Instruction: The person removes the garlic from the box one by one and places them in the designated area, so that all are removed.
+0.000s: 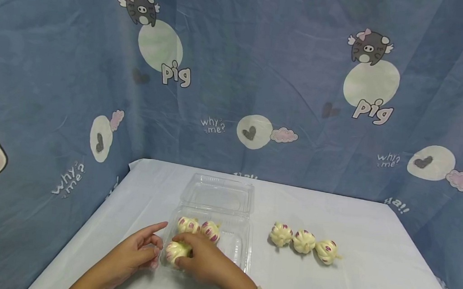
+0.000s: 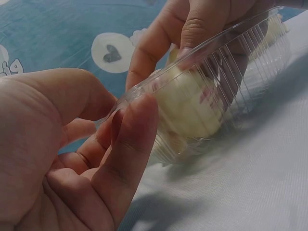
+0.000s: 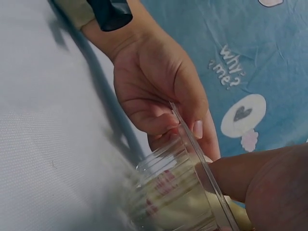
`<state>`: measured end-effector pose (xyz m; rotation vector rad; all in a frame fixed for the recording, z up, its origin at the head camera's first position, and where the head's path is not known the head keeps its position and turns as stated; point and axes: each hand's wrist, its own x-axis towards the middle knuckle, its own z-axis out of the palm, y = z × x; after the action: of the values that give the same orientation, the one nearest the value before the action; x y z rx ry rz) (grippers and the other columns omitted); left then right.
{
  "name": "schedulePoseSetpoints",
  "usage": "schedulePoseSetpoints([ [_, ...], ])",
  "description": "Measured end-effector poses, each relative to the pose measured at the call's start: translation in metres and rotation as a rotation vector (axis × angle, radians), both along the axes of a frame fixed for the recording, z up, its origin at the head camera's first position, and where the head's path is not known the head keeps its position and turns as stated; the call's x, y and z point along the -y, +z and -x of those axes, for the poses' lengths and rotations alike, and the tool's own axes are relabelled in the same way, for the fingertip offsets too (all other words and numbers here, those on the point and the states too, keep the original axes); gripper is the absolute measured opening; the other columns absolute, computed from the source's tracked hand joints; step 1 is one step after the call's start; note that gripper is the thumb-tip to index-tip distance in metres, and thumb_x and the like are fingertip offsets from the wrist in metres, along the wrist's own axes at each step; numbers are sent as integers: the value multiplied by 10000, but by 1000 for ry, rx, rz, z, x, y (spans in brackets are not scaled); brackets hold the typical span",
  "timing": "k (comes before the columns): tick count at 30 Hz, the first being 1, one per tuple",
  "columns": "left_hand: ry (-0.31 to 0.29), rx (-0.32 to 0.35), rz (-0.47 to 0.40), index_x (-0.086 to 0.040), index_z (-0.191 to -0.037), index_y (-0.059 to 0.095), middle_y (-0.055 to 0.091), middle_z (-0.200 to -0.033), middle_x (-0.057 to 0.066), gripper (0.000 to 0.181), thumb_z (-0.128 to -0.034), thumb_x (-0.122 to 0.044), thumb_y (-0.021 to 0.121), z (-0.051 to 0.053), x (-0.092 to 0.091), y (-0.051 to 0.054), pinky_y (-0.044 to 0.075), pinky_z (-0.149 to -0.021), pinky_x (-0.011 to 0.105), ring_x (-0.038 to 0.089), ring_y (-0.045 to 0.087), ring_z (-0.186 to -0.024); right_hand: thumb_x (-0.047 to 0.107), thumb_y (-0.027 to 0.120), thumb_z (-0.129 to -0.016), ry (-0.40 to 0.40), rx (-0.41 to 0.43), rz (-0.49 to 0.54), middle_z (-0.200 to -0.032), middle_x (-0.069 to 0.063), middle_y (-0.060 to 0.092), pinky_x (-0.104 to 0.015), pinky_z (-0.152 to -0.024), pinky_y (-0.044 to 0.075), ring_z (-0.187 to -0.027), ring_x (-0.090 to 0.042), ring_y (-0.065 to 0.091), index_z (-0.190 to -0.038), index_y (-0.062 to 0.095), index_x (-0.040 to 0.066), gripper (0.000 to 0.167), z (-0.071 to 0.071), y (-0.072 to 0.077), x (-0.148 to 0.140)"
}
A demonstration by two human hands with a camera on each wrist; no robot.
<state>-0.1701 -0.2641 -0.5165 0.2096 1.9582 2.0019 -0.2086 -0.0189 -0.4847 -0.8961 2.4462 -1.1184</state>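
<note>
A clear plastic clamshell box [image 1: 237, 242] lies on the white cloth with its lid [image 1: 221, 193] folded back, away from me. My right hand [image 1: 206, 259] reaches into the base and holds a cream and purple garlic bulb [image 1: 176, 251] between thumb and fingers, at the near left corner. Two more bulbs, one at the far left [image 1: 187, 225] and one beside it [image 1: 210, 230], sit behind that hand. My left hand [image 1: 130, 255] pinches the box's left rim; the left wrist view shows its thumb and fingers [image 2: 137, 130] on the plastic edge.
To the right of the box, three garlic bulbs stand in a slanting row: a left one [image 1: 280, 234], a middle one [image 1: 303, 242] and a right one [image 1: 327, 252]. A blue printed curtain [image 1: 229, 71] hangs behind and along the sides of the white-covered table [image 1: 285, 285].
</note>
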Motion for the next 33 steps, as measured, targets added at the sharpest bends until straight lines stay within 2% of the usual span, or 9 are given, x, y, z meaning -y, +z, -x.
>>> schedulePoseSetpoints([
  [5, 5, 0, -5, 4, -1656, 142, 531, -1109, 42, 787, -1018, -36, 601, 1, 1, -1, 589, -738, 273, 82, 577, -813, 194, 790, -929, -13, 0, 9, -1382, 61, 614, -335, -1048, 481, -1257, -80, 528, -1347, 683, 265, 438, 0, 1, 1],
  [14, -11, -17, -18, 39, -1648, 113, 526, -1113, 38, 800, -1029, -58, 610, 1, 1, 0, 595, -747, 266, 66, 578, -824, 219, 769, -949, -36, 5, 28, -1409, 57, 606, -368, -1060, 486, -1264, -97, 542, -1384, 665, 268, 450, 0, 3, -2],
  [25, -29, -28, -21, 50, -1643, 113, 524, -1114, 32, 778, -1044, -60, 596, 0, 3, 3, 596, -760, 268, 63, 586, -831, 256, 751, -971, -50, 32, 66, -1431, 49, 586, -344, -1003, 517, -1287, -114, 547, -1411, 644, 294, 455, 0, 9, -4],
  [33, -9, -8, 0, 48, -1644, 123, 524, -1092, 31, 783, -1010, -13, 578, -1, 3, 2, 595, -761, 270, 81, 594, -831, 264, 749, -974, -48, 65, 120, -1441, 38, 579, -283, -987, 539, -1295, -125, 561, -1414, 641, 290, 454, -1, 13, -5],
])
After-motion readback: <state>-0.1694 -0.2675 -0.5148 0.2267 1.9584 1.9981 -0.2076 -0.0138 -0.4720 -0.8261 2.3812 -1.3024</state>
